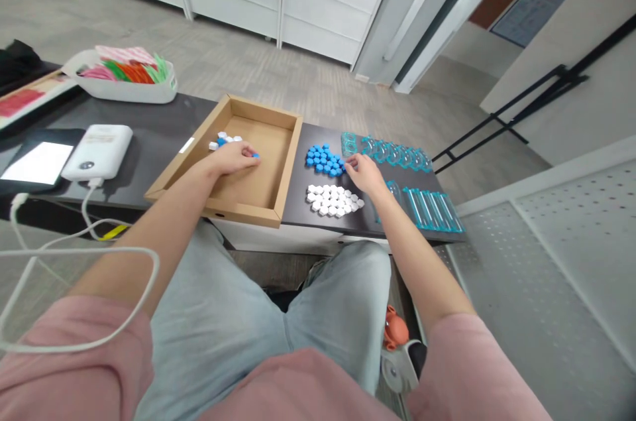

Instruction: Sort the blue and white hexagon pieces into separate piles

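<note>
Bright, even light, soft shadows
A screen (37, 161) glares white by the table's (158, 132) near edge; wide-angle distortion stretches the sides.

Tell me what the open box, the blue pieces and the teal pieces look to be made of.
Open box: likely matte cardboard, being plain brown with folded walls. Blue pieces: probably plastic, given their even colour and angular shapes. Teal pieces: glossy, see-through with bright highlights; likely clear plastic.

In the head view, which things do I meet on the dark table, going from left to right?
White rectangular device, open brown cardboard tray, group of blue hexagonal pieces, row of transparent teal tubes.
</note>
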Demonstrator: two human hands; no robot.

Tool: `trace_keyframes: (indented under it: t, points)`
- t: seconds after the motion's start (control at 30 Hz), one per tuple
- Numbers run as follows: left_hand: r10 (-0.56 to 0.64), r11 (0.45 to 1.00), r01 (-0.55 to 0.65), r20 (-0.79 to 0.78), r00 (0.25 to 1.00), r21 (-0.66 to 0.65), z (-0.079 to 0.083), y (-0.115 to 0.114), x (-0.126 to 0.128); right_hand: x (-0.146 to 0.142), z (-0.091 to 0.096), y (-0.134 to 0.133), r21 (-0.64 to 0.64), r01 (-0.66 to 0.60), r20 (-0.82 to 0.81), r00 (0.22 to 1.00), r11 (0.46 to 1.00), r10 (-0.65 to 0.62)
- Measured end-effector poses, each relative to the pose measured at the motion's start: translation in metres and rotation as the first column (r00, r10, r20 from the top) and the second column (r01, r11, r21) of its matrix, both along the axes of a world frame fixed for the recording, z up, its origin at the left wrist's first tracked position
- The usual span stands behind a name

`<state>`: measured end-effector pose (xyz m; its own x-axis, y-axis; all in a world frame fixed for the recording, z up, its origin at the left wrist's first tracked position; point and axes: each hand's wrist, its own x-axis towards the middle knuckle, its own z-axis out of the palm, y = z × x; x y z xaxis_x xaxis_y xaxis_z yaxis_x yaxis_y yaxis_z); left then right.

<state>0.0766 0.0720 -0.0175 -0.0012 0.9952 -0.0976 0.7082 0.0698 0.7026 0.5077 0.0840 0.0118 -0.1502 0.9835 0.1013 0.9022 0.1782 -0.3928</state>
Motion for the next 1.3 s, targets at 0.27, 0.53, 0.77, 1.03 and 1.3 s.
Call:
trace_keyframes:
  t: [0.27, 0.53, 0.77, 1.03, 1.3]
  points:
    - [-0.010, 1.000, 0.010, 0.026, 1.000, 0.003, -0.005, 0.002, 0.001, 0.004, -0.012, 0.002, -0.052, 0.015, 0.014, 1.000, 0.999, -0.014]
    - [-0.007, 1.000, 0.007, -0.008, 1.000, -0.012, -0.002, 0.003, 0.005, 0.008, -0.015, 0.005, -0.077, 0.036, -0.096, 0.994, 0.996, -0.044]
    - [0.021, 1.000, -0.021, 0.036, 0.999, -0.013, -0.004, 0.002, 0.005, 0.005, -0.009, 0.002, -0.026, 0.038, -0.231, 0.972, 0.999, -0.043]
    - [-0.064, 0.995, 0.051, 0.165, 0.984, 0.083, -0.002, 0.001, 0.013, -0.046, 0.015, -0.029, 0.120, -0.231, -0.225, 0.941, 0.966, 0.253]
    - [-0.072, 0.988, 0.063, 0.057, 0.996, 0.143, 0.010, -0.004, 0.014, -0.168, 0.039, -0.037, 0.024, -0.541, 0.040, 0.841, 0.841, 0.540]
